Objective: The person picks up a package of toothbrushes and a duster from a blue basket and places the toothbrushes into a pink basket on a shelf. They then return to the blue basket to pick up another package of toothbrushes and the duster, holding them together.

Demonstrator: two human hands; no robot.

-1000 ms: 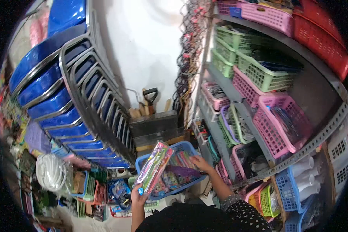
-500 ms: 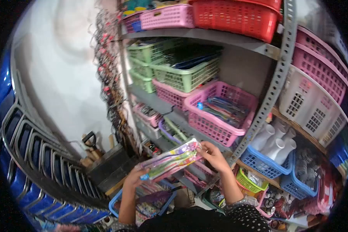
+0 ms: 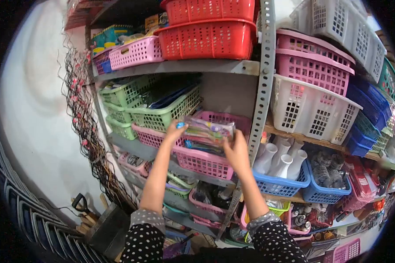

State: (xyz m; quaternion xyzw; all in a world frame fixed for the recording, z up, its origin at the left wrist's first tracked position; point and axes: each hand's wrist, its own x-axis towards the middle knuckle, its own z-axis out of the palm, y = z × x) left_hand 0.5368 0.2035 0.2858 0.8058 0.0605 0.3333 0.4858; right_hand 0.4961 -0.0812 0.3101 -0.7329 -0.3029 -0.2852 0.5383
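A clear plastic packet of long, thin, colourful items [image 3: 210, 130] stretches between my two hands, over a pink basket [image 3: 202, 162] on the middle shelf. My left hand [image 3: 174, 132] is closed on its left end, where a bright blue tip shows. At the other end my right hand [image 3: 236, 151] grips the packet, thumb toward me. More packets, one with a blue tip [image 3: 188, 143], lie in the basket beneath. The packet hides part of the basket's inside.
Green baskets [image 3: 166, 111] are stacked left of the pink one. Above, red baskets [image 3: 206, 40] fill the upper shelf. A perforated metal post [image 3: 261, 87] rises close to my right hand. White vases [image 3: 281, 163] stand in a blue basket farther right.
Both hands have lifted the packet from low in front of me up to the pink basket on the shelf. The view has turned right and upward.
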